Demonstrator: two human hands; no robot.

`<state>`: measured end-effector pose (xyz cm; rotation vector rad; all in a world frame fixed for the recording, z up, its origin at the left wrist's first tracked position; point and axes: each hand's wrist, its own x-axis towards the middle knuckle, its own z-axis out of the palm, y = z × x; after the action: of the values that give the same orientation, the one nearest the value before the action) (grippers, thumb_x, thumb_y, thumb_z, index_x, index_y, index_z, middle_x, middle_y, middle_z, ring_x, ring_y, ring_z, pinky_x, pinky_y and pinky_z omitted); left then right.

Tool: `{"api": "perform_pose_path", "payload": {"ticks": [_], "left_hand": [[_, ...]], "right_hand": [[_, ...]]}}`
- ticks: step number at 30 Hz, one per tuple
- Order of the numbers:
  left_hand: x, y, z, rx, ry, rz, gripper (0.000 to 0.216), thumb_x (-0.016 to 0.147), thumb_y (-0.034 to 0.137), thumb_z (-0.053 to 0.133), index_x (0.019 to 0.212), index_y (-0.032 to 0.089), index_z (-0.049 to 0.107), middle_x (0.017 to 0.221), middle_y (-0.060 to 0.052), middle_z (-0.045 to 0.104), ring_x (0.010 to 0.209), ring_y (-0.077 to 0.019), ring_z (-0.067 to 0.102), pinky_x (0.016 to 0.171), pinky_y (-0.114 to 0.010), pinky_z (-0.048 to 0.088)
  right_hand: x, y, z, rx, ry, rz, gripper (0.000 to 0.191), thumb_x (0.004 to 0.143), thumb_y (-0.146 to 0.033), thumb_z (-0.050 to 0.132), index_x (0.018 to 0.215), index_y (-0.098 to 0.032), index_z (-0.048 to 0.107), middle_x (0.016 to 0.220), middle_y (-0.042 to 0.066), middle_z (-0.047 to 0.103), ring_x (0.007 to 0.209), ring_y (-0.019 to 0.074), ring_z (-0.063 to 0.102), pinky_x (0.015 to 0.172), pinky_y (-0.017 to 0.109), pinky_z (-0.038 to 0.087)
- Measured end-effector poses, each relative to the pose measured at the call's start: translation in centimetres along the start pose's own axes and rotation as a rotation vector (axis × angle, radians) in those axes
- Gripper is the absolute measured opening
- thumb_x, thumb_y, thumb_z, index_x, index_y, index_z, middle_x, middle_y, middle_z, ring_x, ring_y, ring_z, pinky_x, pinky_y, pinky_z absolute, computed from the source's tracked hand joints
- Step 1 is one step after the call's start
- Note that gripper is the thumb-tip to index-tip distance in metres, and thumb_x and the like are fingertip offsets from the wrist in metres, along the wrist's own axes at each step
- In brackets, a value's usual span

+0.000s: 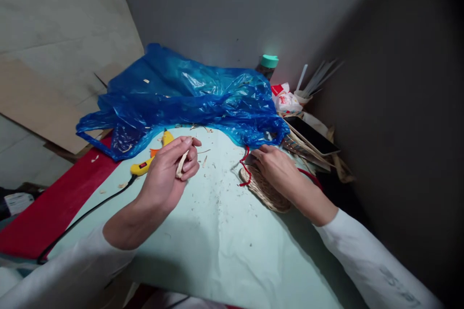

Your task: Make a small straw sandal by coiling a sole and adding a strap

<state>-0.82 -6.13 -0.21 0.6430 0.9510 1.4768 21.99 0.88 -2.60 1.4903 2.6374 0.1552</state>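
My left hand [170, 169] is closed in a pinch on a pale straw strip [181, 163] above the light green table cover [217, 241]. My right hand [277, 169] lies palm down on a flat woven straw piece [264, 190], with its fingers curled toward the far edge. A red cord [246, 170] loops beside that woven piece, just left of the right hand. A yellow glue gun [147, 164] with a black cable lies behind the left hand.
A crumpled blue plastic bag [181, 96] fills the back of the table. Behind it stands a dark bottle with a green cap [268, 65]. A phone [311, 135], a white bag and a cup of sticks [302, 94] crowd the right. Straw scraps litter the cover.
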Motion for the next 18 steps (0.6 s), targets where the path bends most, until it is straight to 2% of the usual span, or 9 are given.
{"api": "perform_pose_path", "payload": {"ticks": [4,8,11,13,16,18], "left_hand": [[-0.1,0.9,0.2,-0.034,0.035,0.02,0.013,0.088,0.012,0.053,0.077,0.011,0.06,0.062,0.002,0.041,0.046,-0.0044,0.029,0.038,-0.015,0.023],[-0.3,1.5,0.2,-0.07,0.041,0.038,0.016,0.088,0.01,0.05,0.076,0.01,0.06,0.061,0.002,0.042,0.045,-0.0041,0.029,0.038,-0.015,0.022],[-0.4,1.7,0.0,-0.098,0.03,0.044,0.015,0.089,0.012,0.051,0.077,0.01,0.06,0.061,0.002,0.043,0.045,-0.0039,0.029,0.038,-0.015,0.023],[-0.4,1.8,-0.2,-0.109,0.023,0.032,0.016,0.09,0.013,0.051,0.077,0.01,0.061,0.062,0.002,0.043,0.045,-0.0039,0.029,0.039,-0.015,0.024],[-0.3,1.9,-0.3,-0.122,0.021,0.027,0.016,0.089,0.013,0.052,0.077,0.011,0.06,0.062,0.002,0.043,0.045,-0.0038,0.03,0.039,-0.015,0.024],[-0.1,2.0,-0.3,-0.13,0.027,0.036,0.014,0.089,0.013,0.052,0.077,0.011,0.06,0.062,0.002,0.043,0.045,-0.004,0.03,0.038,-0.016,0.024]], "right_hand": [[0.7,0.1,0.4,-0.038,0.025,-0.024,0.026,0.097,-0.01,0.04,0.089,-0.013,0.064,0.089,0.012,0.064,0.079,0.0211,0.057,0.065,0.032,0.031],[0.6,0.4,0.4,-0.049,0.054,-0.015,0.022,0.095,-0.011,0.042,0.089,-0.012,0.063,0.086,0.014,0.064,0.077,0.0228,0.057,0.061,0.032,0.028],[0.7,0.5,-0.4,-0.007,0.082,0.01,0.017,0.089,-0.008,0.045,0.09,-0.012,0.061,0.083,0.012,0.063,0.07,0.0216,0.056,0.057,0.031,0.027],[0.9,0.1,-1.7,0.053,0.109,-0.005,0.017,0.087,-0.007,0.046,0.093,-0.012,0.06,0.086,0.01,0.064,0.07,0.0191,0.057,0.059,0.028,0.031],[2.1,-1.3,-3.8,0.192,0.116,-0.173,0.017,0.091,-0.009,0.046,0.098,-0.014,0.06,0.092,0.006,0.064,0.077,0.0144,0.059,0.069,0.023,0.039],[3.8,-2.7,-4.5,0.258,0.081,-0.306,0.018,0.092,-0.008,0.046,0.098,-0.016,0.062,0.095,0.005,0.065,0.08,0.0124,0.06,0.071,0.02,0.041]]}}
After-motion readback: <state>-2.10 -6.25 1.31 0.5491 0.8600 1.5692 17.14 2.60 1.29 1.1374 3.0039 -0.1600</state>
